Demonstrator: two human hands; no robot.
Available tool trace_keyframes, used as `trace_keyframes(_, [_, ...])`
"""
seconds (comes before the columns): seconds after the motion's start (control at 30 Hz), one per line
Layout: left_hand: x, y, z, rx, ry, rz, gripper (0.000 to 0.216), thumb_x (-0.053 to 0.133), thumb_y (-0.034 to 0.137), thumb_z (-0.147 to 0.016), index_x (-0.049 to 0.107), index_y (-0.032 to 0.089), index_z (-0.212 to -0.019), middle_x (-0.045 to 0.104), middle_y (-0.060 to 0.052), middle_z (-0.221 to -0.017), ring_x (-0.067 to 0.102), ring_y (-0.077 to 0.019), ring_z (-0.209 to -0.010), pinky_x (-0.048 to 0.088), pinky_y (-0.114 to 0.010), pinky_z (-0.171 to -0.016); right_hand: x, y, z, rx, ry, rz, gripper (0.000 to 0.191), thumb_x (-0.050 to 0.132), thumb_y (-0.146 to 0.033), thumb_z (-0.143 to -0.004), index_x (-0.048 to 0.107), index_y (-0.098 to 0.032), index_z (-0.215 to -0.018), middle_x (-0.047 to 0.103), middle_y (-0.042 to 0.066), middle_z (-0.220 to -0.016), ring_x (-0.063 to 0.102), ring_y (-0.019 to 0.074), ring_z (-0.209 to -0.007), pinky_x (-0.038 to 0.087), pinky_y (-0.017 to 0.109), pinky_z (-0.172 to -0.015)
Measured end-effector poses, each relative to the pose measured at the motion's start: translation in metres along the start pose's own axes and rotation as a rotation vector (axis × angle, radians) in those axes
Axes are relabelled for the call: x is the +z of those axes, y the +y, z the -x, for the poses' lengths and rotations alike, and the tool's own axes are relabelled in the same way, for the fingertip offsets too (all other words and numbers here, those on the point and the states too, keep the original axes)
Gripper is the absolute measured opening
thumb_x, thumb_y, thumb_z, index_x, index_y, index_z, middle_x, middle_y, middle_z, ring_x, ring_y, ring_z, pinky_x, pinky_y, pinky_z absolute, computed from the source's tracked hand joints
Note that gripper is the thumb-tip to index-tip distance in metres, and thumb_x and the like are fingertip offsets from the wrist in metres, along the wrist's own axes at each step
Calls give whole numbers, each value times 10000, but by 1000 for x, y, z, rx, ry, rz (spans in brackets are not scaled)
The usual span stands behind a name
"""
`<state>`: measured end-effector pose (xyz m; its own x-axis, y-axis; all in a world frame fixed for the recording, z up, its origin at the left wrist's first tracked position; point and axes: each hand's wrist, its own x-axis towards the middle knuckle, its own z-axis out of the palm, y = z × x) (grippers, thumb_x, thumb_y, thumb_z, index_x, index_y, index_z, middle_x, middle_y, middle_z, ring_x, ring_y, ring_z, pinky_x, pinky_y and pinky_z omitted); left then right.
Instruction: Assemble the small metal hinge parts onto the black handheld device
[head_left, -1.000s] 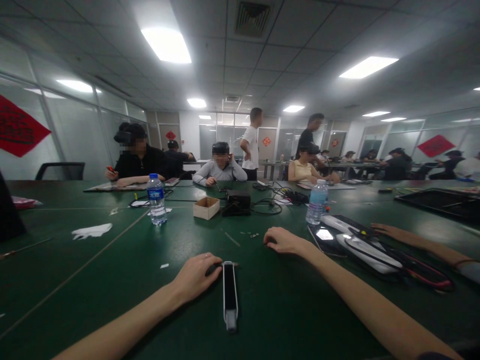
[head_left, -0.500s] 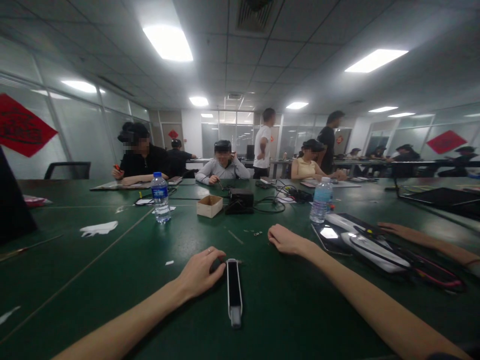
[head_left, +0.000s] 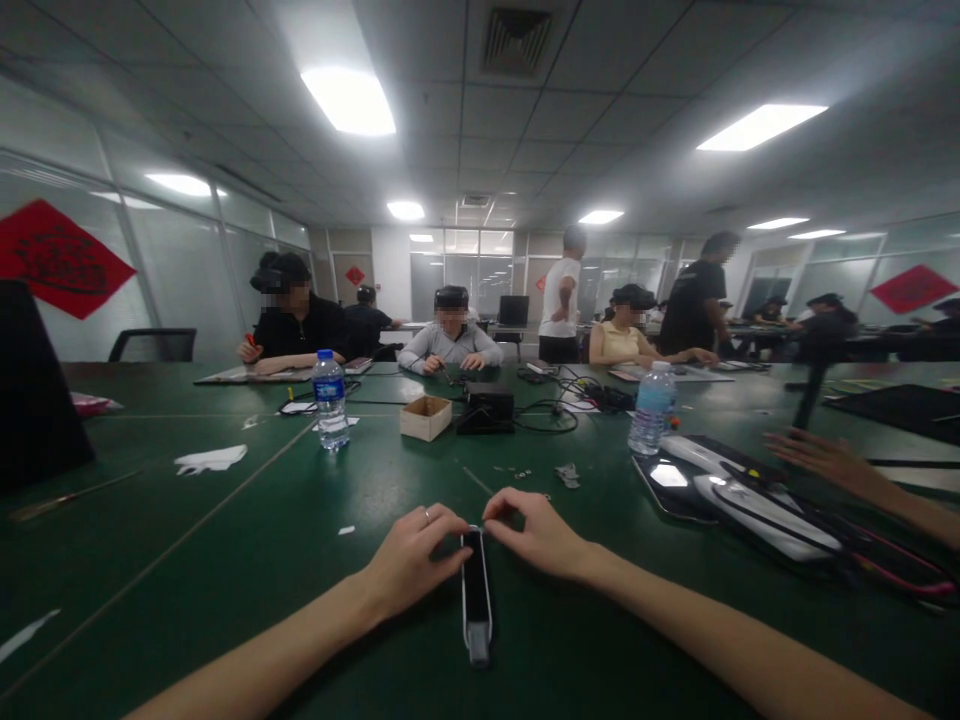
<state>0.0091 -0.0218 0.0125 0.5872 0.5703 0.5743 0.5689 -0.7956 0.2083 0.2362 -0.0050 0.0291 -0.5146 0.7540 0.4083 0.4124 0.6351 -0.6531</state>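
Observation:
A slim black-and-white device (head_left: 476, 598) lies lengthwise on the green table (head_left: 247, 540), just in front of me. My left hand (head_left: 414, 562) rests at the device's far end, fingers curled against its left side, a ring on one finger. My right hand (head_left: 534, 535) is at the same end from the right, fingertips pinched together right at the tip. Whether anything small sits in that pinch is hidden. Both forearms reach in from the bottom edge.
Small metal parts (head_left: 568, 475) lie beyond my hands. Further back stand a cardboard box (head_left: 425, 417), a black unit with cables (head_left: 486, 410) and two water bottles (head_left: 330, 400) (head_left: 651, 408). On the right, a co-worker's hand (head_left: 821, 455) reaches near a tray of white devices (head_left: 739, 495). People sit across the table.
My right hand has come back and left from the small parts to the device's far end and closed into a pinch. My left hand stayed there. The view has shifted slightly.

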Motion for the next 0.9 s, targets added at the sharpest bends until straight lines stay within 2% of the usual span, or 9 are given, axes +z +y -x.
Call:
trace_keyframes(0.17, [6, 0, 1, 73, 73, -32, 80, 574, 248, -938, 631, 196, -960, 664, -29, -868, 627, -142, -765, 501, -235, -692, 19, -10, 6, 100, -30, -335, 135, 658, -263, -817, 678, -150, -889, 680, 29, -840, 617, 162, -778, 499, 273, -714])
trace_keyframes(0.3, [9, -2, 0, 171, 180, -53, 147, 522, 281, -981, 638, 193, -957, 675, -19, -818, 636, -129, -725, 503, -226, -669, 24, -4, 6, 135, -31, -454, 205, 690, -330, -795, 693, -143, -880, 696, 32, -830, 637, 171, -779, 505, 296, -748])
trace_keyframes(0.43, [9, -2, -1, 219, 232, -59, 196, 499, 293, -997, 628, 178, -905, 673, -12, -785, 628, -122, -677, 498, -217, -632, 24, -2, 6, 124, -34, -446, 227, 682, -348, -804, 721, -140, -886, 719, 44, -842, 653, 184, -793, 512, 317, -772])
trace_keyframes(0.63, [6, 2, -2, 180, 220, -52, 190, 506, 272, -990, 620, 169, -878, 662, -16, -775, 611, -119, -657, 493, -202, -602, 21, -7, 8, 140, -53, -410, 286, 654, -389, -832, 747, -143, -945, 736, 68, -897, 670, 213, -850, 520, 334, -790])
trace_keyframes(0.9, [4, 3, -3, 203, 243, -33, 258, 451, 300, -1018, 655, 166, -933, 668, -31, -795, 641, -112, -676, 519, -182, -612, 22, -8, 8, 134, -65, -396, 258, 652, -348, -825, 744, -131, -928, 735, 70, -877, 666, 207, -819, 515, 326, -774])
